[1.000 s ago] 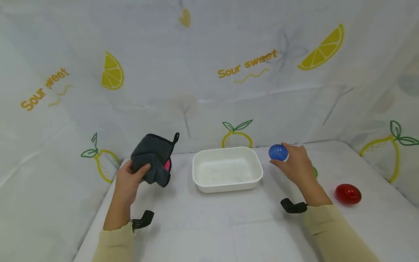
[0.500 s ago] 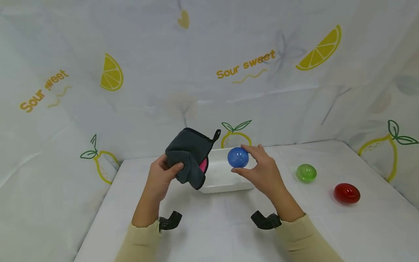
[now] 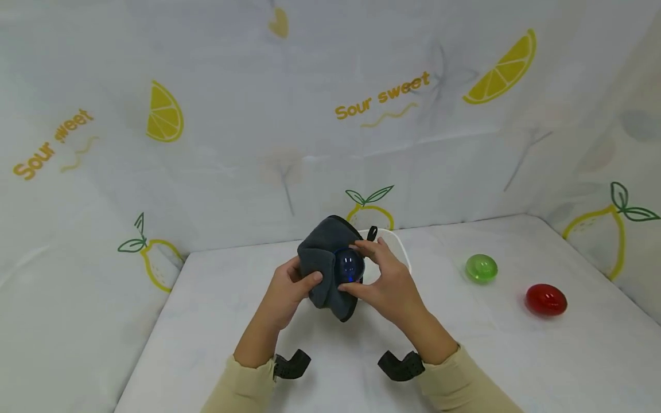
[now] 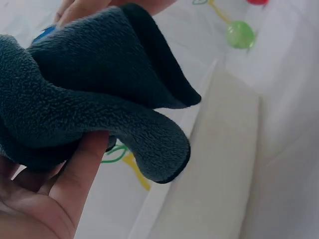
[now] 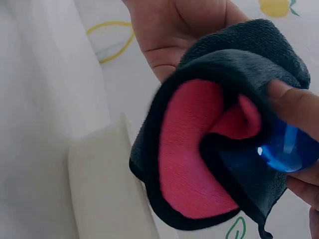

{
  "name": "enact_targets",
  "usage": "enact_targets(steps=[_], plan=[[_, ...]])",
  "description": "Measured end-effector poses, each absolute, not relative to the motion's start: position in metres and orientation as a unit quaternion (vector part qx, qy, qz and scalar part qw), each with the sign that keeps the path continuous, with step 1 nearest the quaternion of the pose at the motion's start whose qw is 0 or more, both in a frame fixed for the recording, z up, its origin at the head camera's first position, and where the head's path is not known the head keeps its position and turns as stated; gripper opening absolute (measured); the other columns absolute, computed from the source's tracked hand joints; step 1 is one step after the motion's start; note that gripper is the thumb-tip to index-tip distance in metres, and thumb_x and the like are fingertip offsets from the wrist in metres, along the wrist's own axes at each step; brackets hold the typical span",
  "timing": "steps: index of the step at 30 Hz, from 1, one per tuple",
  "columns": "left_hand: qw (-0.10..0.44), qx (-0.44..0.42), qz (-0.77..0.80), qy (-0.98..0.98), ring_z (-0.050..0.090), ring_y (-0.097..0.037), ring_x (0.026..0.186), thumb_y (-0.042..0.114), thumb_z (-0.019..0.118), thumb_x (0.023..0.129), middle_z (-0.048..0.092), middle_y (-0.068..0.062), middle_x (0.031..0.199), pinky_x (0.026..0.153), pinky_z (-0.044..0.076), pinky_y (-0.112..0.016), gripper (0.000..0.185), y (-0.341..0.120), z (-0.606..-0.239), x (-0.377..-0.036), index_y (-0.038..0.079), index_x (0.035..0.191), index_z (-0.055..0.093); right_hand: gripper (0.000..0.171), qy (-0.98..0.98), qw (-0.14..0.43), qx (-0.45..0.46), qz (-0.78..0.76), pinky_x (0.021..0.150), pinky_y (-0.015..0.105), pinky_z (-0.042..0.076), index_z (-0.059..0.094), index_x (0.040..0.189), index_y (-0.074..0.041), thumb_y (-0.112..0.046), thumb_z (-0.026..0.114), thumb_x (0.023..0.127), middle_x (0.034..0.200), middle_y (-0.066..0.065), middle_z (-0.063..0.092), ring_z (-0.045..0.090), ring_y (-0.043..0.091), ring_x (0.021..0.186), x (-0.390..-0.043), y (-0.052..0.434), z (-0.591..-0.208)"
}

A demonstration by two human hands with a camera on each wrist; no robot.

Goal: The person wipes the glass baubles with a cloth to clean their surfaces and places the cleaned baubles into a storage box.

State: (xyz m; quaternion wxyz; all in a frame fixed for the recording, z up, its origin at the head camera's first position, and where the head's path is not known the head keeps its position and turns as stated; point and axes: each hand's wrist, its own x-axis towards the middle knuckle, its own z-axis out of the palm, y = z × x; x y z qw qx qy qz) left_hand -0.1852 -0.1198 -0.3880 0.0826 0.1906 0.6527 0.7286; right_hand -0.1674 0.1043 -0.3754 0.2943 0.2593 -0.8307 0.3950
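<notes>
My left hand point(image 3: 294, 282) grips a dark grey cloth point(image 3: 326, 261) with a pink inner side point(image 5: 192, 149), held above the white tub point(image 3: 400, 245). My right hand point(image 3: 384, 281) pinches a shiny blue ball point(image 3: 349, 266) and holds it against the cloth. In the left wrist view the grey cloth point(image 4: 94, 94) fills most of the frame, with my thumb point(image 4: 79, 172) under it. The right wrist view catches the blue ball point(image 5: 286, 149) at the right edge, pressed into the cloth's fold.
A green ball point(image 3: 481, 268) and a red ball point(image 3: 545, 299) lie on the white table to the right. The white tub point(image 5: 107, 189) sits behind my hands, mostly hidden. Lemon-print sheets wall in the back and both sides.
Both hands came together in front of the tub. The right hand carried the blue ball leftward to the cloth; the left hand brought the cloth rightward until they met.
</notes>
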Motion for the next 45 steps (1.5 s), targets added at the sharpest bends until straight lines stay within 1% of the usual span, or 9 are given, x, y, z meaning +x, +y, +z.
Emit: enact_targets(steps=[4,9,14,19,26,30,37,41,45], plan=[[0.099,0.215,0.722,0.650,0.064,-0.019,0.104,0.021,0.077,0.086,0.063,-0.010,0.119,0.085,0.057,-0.032,0.060,-0.117,-0.390,-0.183,-0.003,0.135,0.051,0.068,-0.828,0.247,0.210,0.457,0.107,0.055,0.041,0.057,0.123,-0.004,-0.021,0.092,0.067,0.122,0.010,0.068,0.061,0.031,0.121,-0.165,0.104,-0.378],[0.077,0.241,0.672,0.696,0.065,-0.023,0.105,0.015,0.080,0.082,0.064,-0.010,0.123,0.087,0.057,-0.035,0.059,-0.113,-0.387,-0.179,0.011,0.136,0.057,0.050,-0.809,0.194,0.120,0.541,0.105,0.057,0.041,0.061,0.122,-0.008,-0.027,0.082,0.081,0.118,0.009,0.069,0.063,0.025,0.116,-0.162,0.103,-0.379],[0.047,0.233,0.653,0.719,0.065,-0.023,0.106,0.019,0.079,0.084,0.066,-0.011,0.122,0.085,0.057,-0.035,0.052,-0.111,-0.382,-0.177,0.012,0.132,0.059,0.051,-0.835,0.173,0.145,0.502,0.102,0.053,0.046,0.058,0.133,-0.007,-0.033,0.072,0.090,0.122,0.013,0.069,0.061,0.029,0.122,-0.159,0.100,-0.382],[0.044,0.186,0.659,0.727,0.065,-0.021,0.105,0.020,0.077,0.086,0.067,-0.014,0.118,0.086,0.056,-0.034,0.045,-0.116,-0.378,-0.177,0.005,0.126,0.062,0.059,-0.843,0.182,0.239,0.446,0.110,0.056,0.036,0.055,0.137,-0.002,-0.023,0.076,0.086,0.124,0.014,0.067,0.056,0.037,0.127,-0.158,0.102,-0.382],[0.077,0.166,0.658,0.731,0.067,-0.019,0.100,0.021,0.075,0.088,0.068,-0.017,0.117,0.084,0.056,-0.034,0.045,-0.117,-0.372,-0.181,0.001,0.126,0.061,0.063,-0.849,0.272,0.295,0.344,0.100,0.052,0.047,0.063,0.126,0.004,-0.022,0.087,0.073,0.121,0.018,0.068,0.058,0.043,0.121,-0.161,0.105,-0.383],[0.073,0.188,0.649,0.734,0.067,-0.020,0.097,0.015,0.078,0.084,0.068,-0.016,0.114,0.081,0.057,-0.033,0.043,-0.116,-0.368,-0.183,0.002,0.123,0.064,0.061,-0.846,0.283,0.291,0.346,0.096,0.052,0.049,0.066,0.120,0.004,-0.023,0.089,0.070,0.116,0.018,0.070,0.059,0.044,0.118,-0.162,0.107,-0.384],[0.048,0.248,0.624,0.740,0.067,-0.022,0.105,0.013,0.082,0.080,0.068,-0.010,0.122,0.084,0.057,-0.036,0.053,-0.118,-0.366,-0.179,0.012,0.130,0.063,0.043,-0.850,0.136,0.253,0.441,0.095,0.043,0.053,0.070,0.116,-0.010,-0.031,0.080,0.081,0.106,0.001,0.074,0.069,0.019,0.105,-0.163,0.110,-0.381],[0.005,0.278,0.604,0.747,0.063,-0.019,0.116,0.012,0.081,0.081,0.064,-0.002,0.132,0.091,0.055,-0.034,0.051,-0.116,-0.366,-0.179,0.017,0.130,0.065,0.044,-0.820,0.002,0.199,0.536,0.090,0.040,0.056,0.066,0.121,-0.001,-0.033,0.070,0.091,0.111,0.010,0.073,0.069,0.021,0.105,-0.166,0.111,-0.382],[-0.027,0.268,0.595,0.757,0.063,-0.017,0.117,0.016,0.080,0.083,0.065,0.000,0.130,0.094,0.053,-0.035,0.047,-0.112,-0.368,-0.176,0.020,0.128,0.066,0.045,-0.781,-0.055,0.181,0.596,0.090,0.037,0.056,0.063,0.124,0.006,-0.029,0.066,0.095,0.116,0.017,0.070,0.070,0.024,0.105,-0.168,0.111,-0.385]])
